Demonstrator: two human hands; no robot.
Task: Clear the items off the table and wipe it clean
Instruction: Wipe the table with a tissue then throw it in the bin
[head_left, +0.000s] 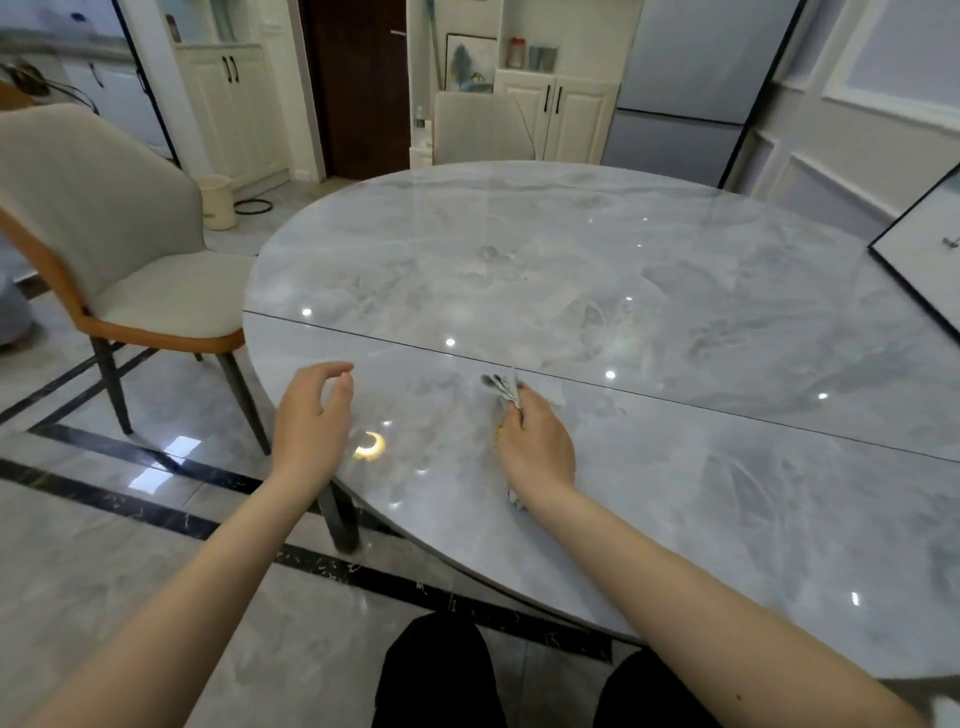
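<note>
A round grey marble table (597, 270) fills the middle of the head view, with a thin seam running across it. My right hand (537, 441) grips a bunched grey-white cloth (501, 387) and holds it against the tabletop near the front left part. The cloth sticks out past my fingers and under my wrist. My left hand (311, 410) hovers over the table's left edge with its fingers loosely curled, holding nothing.
A beige chair with an orange shell (104, 260) stands at the table's left. A second chair (483, 130) is at the far side. A black-framed board (919, 254) lies at the table's right edge. White cabinets, a bin (215, 200) and a fridge stand behind.
</note>
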